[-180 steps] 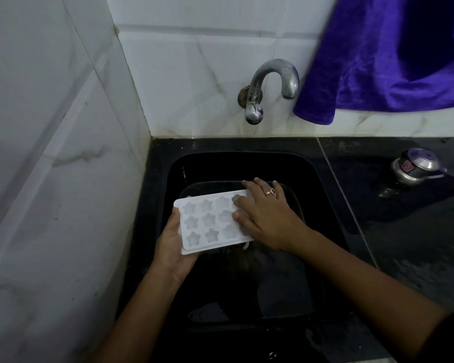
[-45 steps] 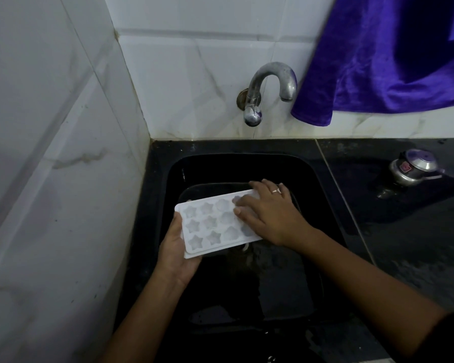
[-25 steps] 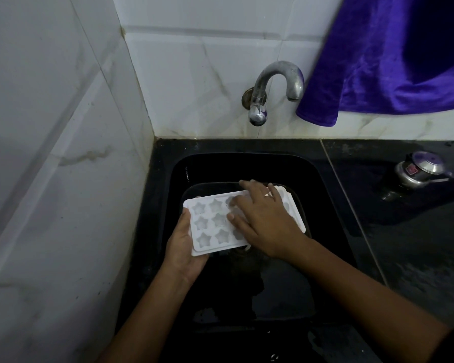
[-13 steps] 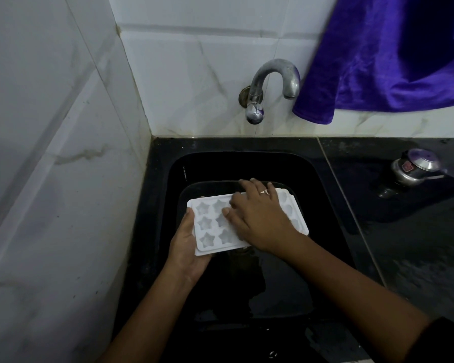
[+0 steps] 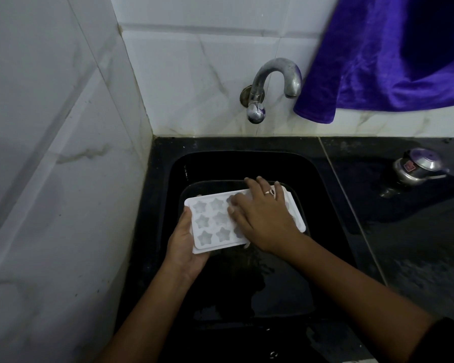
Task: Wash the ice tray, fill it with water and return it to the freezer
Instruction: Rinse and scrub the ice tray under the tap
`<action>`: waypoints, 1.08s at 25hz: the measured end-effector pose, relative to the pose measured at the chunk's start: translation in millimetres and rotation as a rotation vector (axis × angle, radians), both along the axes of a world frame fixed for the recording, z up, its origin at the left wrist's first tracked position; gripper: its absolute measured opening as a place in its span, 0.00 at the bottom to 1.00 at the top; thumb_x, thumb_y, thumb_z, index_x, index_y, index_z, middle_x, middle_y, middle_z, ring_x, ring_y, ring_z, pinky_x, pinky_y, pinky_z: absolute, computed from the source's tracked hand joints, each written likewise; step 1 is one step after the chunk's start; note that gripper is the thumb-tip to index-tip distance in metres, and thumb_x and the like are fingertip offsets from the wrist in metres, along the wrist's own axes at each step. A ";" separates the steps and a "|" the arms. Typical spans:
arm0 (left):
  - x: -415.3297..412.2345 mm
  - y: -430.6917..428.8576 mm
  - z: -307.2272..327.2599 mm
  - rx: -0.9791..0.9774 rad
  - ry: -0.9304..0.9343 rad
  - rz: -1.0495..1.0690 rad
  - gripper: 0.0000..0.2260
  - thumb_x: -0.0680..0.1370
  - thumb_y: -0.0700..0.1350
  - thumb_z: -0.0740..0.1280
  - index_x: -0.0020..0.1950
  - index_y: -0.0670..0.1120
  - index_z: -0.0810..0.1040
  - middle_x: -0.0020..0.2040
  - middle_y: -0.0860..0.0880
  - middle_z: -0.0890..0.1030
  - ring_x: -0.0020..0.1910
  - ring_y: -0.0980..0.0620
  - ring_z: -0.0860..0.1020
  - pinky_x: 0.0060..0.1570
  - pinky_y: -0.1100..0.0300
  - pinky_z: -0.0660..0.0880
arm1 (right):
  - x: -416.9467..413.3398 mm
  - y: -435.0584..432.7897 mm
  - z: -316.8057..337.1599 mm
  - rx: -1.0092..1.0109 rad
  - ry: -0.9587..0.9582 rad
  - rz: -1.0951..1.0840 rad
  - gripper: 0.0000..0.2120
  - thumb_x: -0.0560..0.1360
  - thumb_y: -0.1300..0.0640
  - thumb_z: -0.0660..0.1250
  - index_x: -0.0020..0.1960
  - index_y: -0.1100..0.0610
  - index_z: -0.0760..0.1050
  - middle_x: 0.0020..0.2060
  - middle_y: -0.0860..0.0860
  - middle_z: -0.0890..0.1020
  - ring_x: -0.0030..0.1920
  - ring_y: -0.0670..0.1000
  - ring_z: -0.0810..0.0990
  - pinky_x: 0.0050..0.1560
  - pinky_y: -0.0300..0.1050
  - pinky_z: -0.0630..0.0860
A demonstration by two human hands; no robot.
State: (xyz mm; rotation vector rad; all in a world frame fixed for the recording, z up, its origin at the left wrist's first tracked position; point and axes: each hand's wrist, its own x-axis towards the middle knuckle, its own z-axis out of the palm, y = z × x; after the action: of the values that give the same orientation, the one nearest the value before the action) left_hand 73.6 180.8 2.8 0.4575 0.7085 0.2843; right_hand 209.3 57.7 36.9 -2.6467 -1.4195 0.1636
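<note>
- White plastic ice tray (image 5: 209, 224), star-shaped cavities facing up, held roughly level over the black sink (image 5: 247, 163). Its long side runs left to right, below the tap (image 5: 271, 83).
- Left hand (image 5: 184, 246) grips the tray's left short end. The thumb lies along the top rim; the fingers go underneath and are hidden.
- Right hand (image 5: 263, 219) lies palm-down across the tray's right half, fingers nearly straight and slightly spread, tips on the middle cavities. It closes round nothing. A ring (image 5: 270, 192) sits on one finger.
- Six star cavities show whole at the left end; the right hand covers most of the others.
- A dark rounded rim shows just under the tray; what it belongs to cannot be told.
- Tap is curved metal, fixed to the white tiled wall (image 5: 194, 61) above the sink's back edge.
- Purple cloth (image 5: 391, 61) hangs at upper right, its lower corner just beside the spout.
- Black counter (image 5: 417, 244) lies right of the sink, with a wet sheen. A small metal vessel (image 5: 417, 167) with a red label stands near the back wall, well apart from the tray.
</note>
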 end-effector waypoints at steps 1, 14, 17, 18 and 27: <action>0.7 -3.1 0.9 -0.003 -0.002 -0.005 0.27 0.86 0.59 0.54 0.71 0.39 0.76 0.64 0.36 0.82 0.59 0.38 0.84 0.53 0.41 0.83 | -2.0 2.9 1.1 0.008 0.001 -0.022 0.30 0.81 0.35 0.42 0.67 0.47 0.74 0.79 0.58 0.64 0.80 0.62 0.57 0.79 0.69 0.47; -1.5 2.3 1.8 -0.008 -0.016 0.013 0.27 0.86 0.60 0.53 0.70 0.39 0.76 0.64 0.35 0.82 0.58 0.38 0.84 0.58 0.39 0.81 | 0.6 -2.0 -0.5 -0.018 0.023 0.055 0.26 0.83 0.36 0.44 0.73 0.44 0.69 0.81 0.57 0.59 0.82 0.61 0.52 0.79 0.68 0.43; 1.3 -3.4 3.8 -0.023 -0.016 0.007 0.27 0.86 0.59 0.53 0.68 0.38 0.77 0.61 0.35 0.84 0.54 0.39 0.86 0.54 0.41 0.83 | -3.6 4.3 2.2 -0.014 0.023 0.034 0.32 0.80 0.34 0.40 0.68 0.49 0.72 0.80 0.57 0.61 0.81 0.61 0.53 0.79 0.67 0.45; 0.6 -0.4 2.4 -0.026 -0.017 0.018 0.27 0.86 0.59 0.54 0.69 0.39 0.77 0.62 0.35 0.84 0.54 0.39 0.86 0.53 0.41 0.83 | -6.1 3.0 0.3 -0.029 0.021 0.080 0.32 0.80 0.34 0.40 0.71 0.49 0.71 0.81 0.57 0.60 0.82 0.61 0.53 0.80 0.68 0.44; -1.7 2.5 4.8 -0.032 -0.011 0.044 0.27 0.86 0.60 0.53 0.68 0.40 0.77 0.62 0.36 0.84 0.54 0.39 0.86 0.47 0.43 0.85 | -2.0 -1.0 0.7 -0.035 0.028 0.126 0.29 0.82 0.35 0.42 0.74 0.46 0.68 0.81 0.57 0.59 0.82 0.61 0.50 0.79 0.68 0.42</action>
State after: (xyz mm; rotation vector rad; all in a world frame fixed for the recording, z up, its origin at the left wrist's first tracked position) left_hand 71.8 183.3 7.6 0.4097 0.7119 0.3158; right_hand 207.4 56.7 37.6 -2.5720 -1.5888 0.2396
